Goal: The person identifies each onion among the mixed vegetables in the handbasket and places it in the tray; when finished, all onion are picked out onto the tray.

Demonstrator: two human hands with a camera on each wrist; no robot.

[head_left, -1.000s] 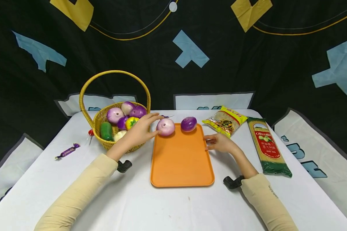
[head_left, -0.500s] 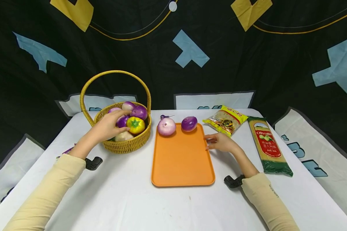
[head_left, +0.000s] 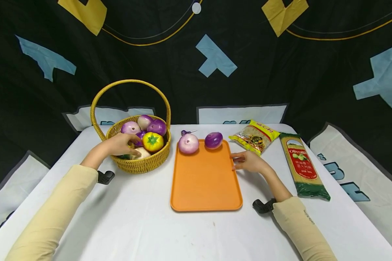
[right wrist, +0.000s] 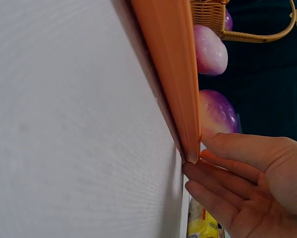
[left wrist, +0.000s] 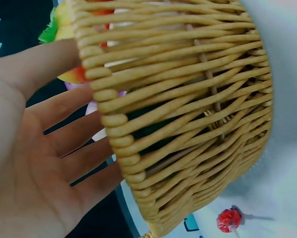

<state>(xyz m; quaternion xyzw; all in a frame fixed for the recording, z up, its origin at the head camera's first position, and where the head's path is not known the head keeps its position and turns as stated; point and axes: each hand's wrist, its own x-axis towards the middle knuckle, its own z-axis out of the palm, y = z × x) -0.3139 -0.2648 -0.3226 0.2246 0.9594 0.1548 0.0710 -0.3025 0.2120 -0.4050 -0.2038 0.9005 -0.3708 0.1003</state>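
Left hand [head_left: 119, 145] moved from tray [head_left: 205, 188] back into basket [head_left: 143, 165]; fingers relaxed, spread over vegetables, maybe touching white one, grip unclear. Pale onion [head_left: 188, 143] now left on tray far edge, beside purple onion [head_left: 213, 140]. Right hand [head_left: 249, 161] fingers straight, steady against tray right rim.

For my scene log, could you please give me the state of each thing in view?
Woven yellow basket: upright, full of vegetables.
Flat orange tray: flat on the table, two purple onions at its far end.
Left hand: open, reaching inside the basket.
Right hand: open, fingertips touching the tray's edge.
Green pasta packet: lying flat, sealed.
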